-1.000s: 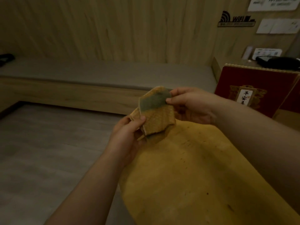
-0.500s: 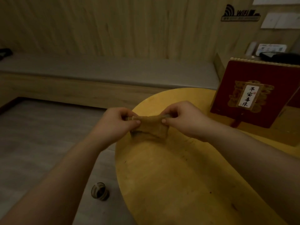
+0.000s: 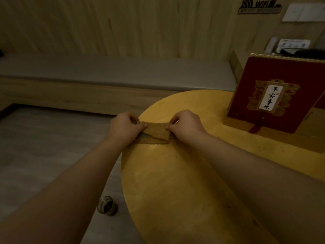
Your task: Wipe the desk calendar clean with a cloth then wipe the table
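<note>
A: Where does the job stand?

B: At the start, by my reading. The left hand (image 3: 124, 128) and the right hand (image 3: 184, 125) each pinch one end of a small tan cloth (image 3: 155, 132) between thumb and fingers. It looks folded into a short band, with a greenish layer showing along its lower edge, and it sits low over the near-left rim of the round yellow table (image 3: 175, 182). Whether it rests on the wood I cannot tell.

A: And the calendar?

B: The red desk calendar (image 3: 274, 95) stands upright on the far right of the table, well apart from both hands, its cover with a white label of Chinese characters facing this way. Nothing touches it.

A: So no wiping is under way?

B: Neither hand is on the calendar, and the tabletop shows dark specks near the calendar's base and further down the wood. I judge both wipes are left to do: calendar first, then table.

A: Anything else around?

B: A small round striped object (image 3: 107, 206) lies on the floor beside the table's edge.
</note>
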